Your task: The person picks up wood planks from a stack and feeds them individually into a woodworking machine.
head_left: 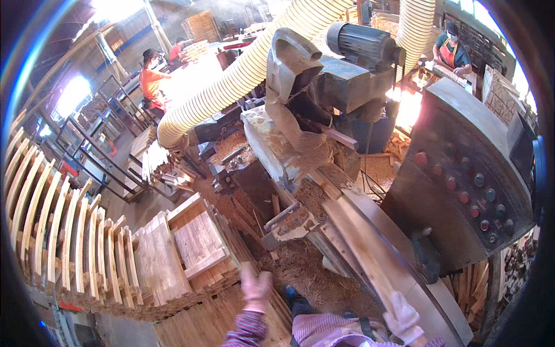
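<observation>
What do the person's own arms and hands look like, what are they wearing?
The left sleeve is long, with a small dark purple-and-pale check. Only a scrap of the right sleeve shows, and it looks purplish too. The right hand seems to wear a thin, whitish glove. Whether the left hand has one is hard to tell.

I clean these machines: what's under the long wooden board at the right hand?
The machine's bed shows alongside the board; whatever lies directly beneath it is covered.
</observation>
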Available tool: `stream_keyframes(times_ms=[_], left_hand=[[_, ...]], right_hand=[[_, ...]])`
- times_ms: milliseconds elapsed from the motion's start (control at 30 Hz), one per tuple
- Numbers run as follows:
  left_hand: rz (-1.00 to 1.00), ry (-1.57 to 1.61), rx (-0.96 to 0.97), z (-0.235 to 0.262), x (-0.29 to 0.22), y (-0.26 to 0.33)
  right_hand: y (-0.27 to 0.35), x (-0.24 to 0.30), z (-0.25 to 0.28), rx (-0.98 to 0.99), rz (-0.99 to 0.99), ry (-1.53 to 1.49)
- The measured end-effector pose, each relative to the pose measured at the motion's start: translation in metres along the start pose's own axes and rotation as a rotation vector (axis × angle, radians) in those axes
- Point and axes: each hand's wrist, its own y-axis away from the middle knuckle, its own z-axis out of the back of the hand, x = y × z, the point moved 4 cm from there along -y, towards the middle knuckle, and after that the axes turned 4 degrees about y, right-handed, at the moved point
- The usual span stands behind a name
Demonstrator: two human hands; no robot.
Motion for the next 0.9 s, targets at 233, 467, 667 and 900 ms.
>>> stream_keyframes(times_ms=[233,467,667,900], left_hand=[[0.748,-1.150,-0.037,0.185,0.223,-0.137],[0.770,-1.331,0.075,0.236,0.338,-0.163],[0.712,-0.662,-0.182,0.232,0.334,-0.171],[0.588,1.040,-0.086,0.097,0.048,-0.016]], right_hand=[[-0.063,-0.006,-0.024,-0.192,0.141,0.399],[-0.265,0.052,-0.040,-0.200,0.255,0.461],[-0.317,0.101,-0.027,-0.370,0.350,0.249],[-0.185,0.192,-0.069,0.278,0.360,-0.761]])
